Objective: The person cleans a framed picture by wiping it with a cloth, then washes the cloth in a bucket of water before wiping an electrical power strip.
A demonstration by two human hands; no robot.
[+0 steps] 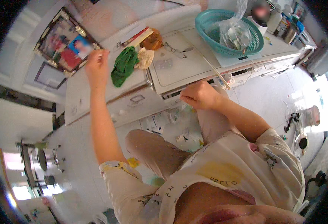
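Note:
My left hand (97, 63) is raised at the left, fingers curled in, beside the lower right corner of a framed photograph (68, 56); no object shows in it. My right hand (199, 94) is a loose fist at the front edge of the white cabinet top (180, 67), above my knee, also with nothing visible in it. Between them on the cabinet top lie a crumpled green cloth (124, 65) and a cream cloth (145, 58). An orange translucent bowl or bag (152, 39) sits behind, against a red and cream strip-like item (138, 37).
A turquoise plastic basket (203, 22) holding a clear plastic bag (235, 32) stands at the back right. A thin stick (208, 63) crosses the cabinet top near a metal utensil (175, 50). Bottles and containers (276, 22) crowd the far right. Papers and plastic (158, 121) lie below.

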